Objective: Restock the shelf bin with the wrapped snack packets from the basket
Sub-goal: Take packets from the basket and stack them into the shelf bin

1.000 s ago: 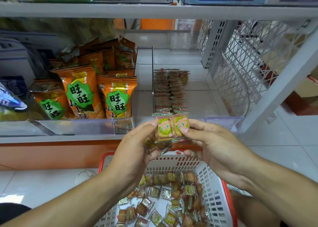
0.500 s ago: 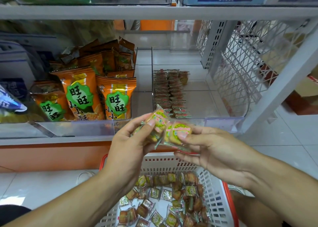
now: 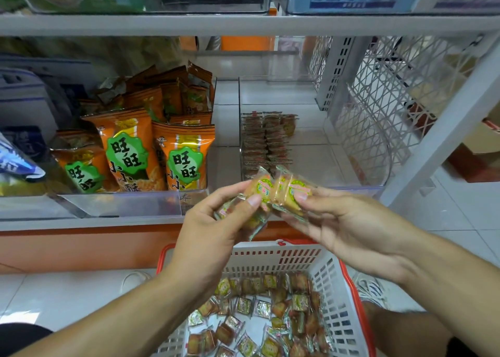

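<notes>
Both handfuls of packets [image 3: 273, 194] have risen slightly, left hand [image 3: 216, 229] and right hand [image 3: 349, 221] still pinching them.

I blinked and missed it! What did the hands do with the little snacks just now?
A second ago both hands held the packets together as one upright, flat-faced bundle. Since then the left hand has tipped its share over to the left and lower, while the right hand holds its packets tilted beside them. Nothing was let go. The basket, the bin with its rows and the orange bags stayed put.
</notes>
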Action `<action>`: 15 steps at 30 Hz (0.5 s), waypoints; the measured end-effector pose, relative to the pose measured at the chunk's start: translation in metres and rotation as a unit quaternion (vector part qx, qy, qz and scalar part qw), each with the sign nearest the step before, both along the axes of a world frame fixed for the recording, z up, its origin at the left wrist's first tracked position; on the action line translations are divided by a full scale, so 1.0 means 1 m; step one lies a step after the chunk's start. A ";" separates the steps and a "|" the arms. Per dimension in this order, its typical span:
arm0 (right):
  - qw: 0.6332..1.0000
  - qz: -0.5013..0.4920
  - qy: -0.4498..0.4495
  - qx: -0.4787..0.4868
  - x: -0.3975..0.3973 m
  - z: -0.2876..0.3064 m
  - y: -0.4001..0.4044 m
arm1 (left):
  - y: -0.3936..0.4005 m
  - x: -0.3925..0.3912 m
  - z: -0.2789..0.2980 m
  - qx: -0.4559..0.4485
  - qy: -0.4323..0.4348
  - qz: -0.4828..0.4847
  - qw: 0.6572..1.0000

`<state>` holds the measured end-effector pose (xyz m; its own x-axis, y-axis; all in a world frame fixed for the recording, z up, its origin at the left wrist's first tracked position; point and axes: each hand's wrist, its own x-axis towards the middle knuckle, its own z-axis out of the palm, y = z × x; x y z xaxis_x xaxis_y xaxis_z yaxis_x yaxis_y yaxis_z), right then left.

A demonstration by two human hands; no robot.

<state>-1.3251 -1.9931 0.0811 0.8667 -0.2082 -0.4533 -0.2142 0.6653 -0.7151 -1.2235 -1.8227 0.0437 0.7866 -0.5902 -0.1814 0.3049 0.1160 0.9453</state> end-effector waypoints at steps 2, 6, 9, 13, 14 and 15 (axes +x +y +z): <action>1.000 -0.003 0.009 -0.001 0.000 -0.006 0.009 | 0.000 -0.002 -0.003 0.004 -0.014 -0.006 1.000; 1.000 0.010 0.015 -0.024 0.001 -0.010 0.017 | -0.002 -0.003 -0.008 0.010 -0.011 -0.014 1.000; 0.999 0.008 0.002 -0.046 0.003 -0.005 0.016 | -0.006 -0.003 -0.005 0.014 0.000 -0.024 1.000; 0.993 -0.010 -0.049 -0.109 0.005 0.002 0.013 | -0.012 0.001 -0.001 0.024 -0.013 -0.014 1.000; 0.991 -0.004 -0.065 -0.113 0.007 0.005 0.011 | -0.013 0.002 0.001 0.020 -0.012 -0.011 1.000; 0.990 -0.001 -0.079 -0.119 0.009 0.008 0.009 | -0.015 0.003 0.003 0.016 -0.009 -0.008 1.000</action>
